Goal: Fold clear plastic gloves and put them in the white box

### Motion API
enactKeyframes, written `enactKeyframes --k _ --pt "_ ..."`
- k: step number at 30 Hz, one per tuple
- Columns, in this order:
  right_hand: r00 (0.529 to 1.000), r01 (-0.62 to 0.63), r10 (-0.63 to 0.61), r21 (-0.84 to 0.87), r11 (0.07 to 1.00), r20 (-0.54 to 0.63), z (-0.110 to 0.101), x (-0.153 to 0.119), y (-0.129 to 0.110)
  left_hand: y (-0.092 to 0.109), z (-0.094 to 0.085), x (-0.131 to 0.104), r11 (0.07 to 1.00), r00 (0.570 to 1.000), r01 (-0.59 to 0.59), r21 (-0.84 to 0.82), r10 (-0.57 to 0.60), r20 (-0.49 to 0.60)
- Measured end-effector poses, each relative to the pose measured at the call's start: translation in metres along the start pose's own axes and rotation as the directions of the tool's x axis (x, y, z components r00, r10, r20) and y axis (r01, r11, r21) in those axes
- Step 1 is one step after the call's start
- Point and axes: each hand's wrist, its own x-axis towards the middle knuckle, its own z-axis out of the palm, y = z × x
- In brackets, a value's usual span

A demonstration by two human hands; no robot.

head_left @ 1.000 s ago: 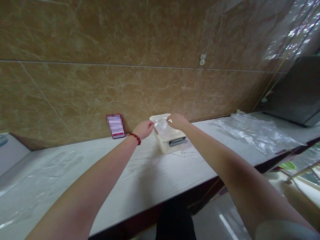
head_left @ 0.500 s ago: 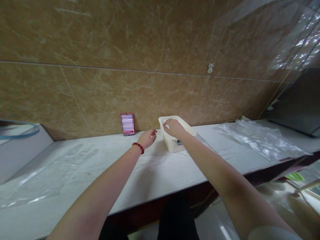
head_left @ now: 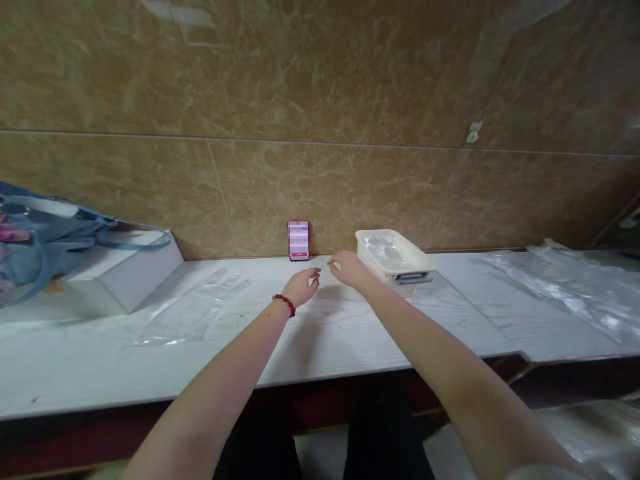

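Over the white counter [head_left: 345,347], my left hand [head_left: 301,287], with a red bead bracelet [head_left: 285,303] at its wrist, has its fingers curled in toward the thumb. Facing it a short gap away, my right hand [head_left: 349,269] pinches thumb and forefinger together. Whatever either hand holds is too small or too clear to make out. Just right of my right hand stands a cream plastic box [head_left: 420,257] with a grey latch. Clear plastic pieces [head_left: 385,250] lie inside it. Behind my hands, a phone [head_left: 299,241] with a lit screen leans upright on the wall.
A flat clear plastic bag [head_left: 193,310] lies left on the counter. Farther left, a blue bag [head_left: 65,233] rests on a white box [head_left: 135,280]. Crumpled clear plastic [head_left: 570,280] spreads at the right. A brown tiled wall [head_left: 320,180] closes off the back.
My right hand has come out of the cream box and moved left, close to my left hand. The view has turned left, bringing more of the blue bag into sight.
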Motion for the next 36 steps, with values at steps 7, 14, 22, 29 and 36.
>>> enactKeyframes --k 7,14,22,29,36 --pt "0.997 -0.063 0.055 0.157 0.986 0.057 0.058 -0.007 -0.034 -0.029 -0.013 -0.045 0.992 0.994 0.107 -0.067 -0.109 -0.021" --pt "0.995 -0.062 0.039 0.249 0.967 0.097 0.095 -0.005 -0.067 -0.069 -0.038 -0.087 0.985 0.986 0.147 -0.090 -0.153 -0.067" --pt "0.986 -0.068 0.018 0.305 0.950 0.164 0.119 0.008 -0.100 -0.116 -0.071 -0.127 0.973 0.962 0.225 -0.055 -0.231 -0.144" --pt "0.986 -0.046 -0.012 0.346 0.937 0.166 0.131 0.018 -0.120 -0.139 -0.099 -0.158 0.955 0.948 0.292 0.051 -0.282 -0.146" --pt "0.977 -0.100 0.019 0.381 0.919 0.212 0.143 0.026 -0.140 -0.163 -0.122 -0.188 0.907 0.943 0.334 0.256 -0.324 -0.079"
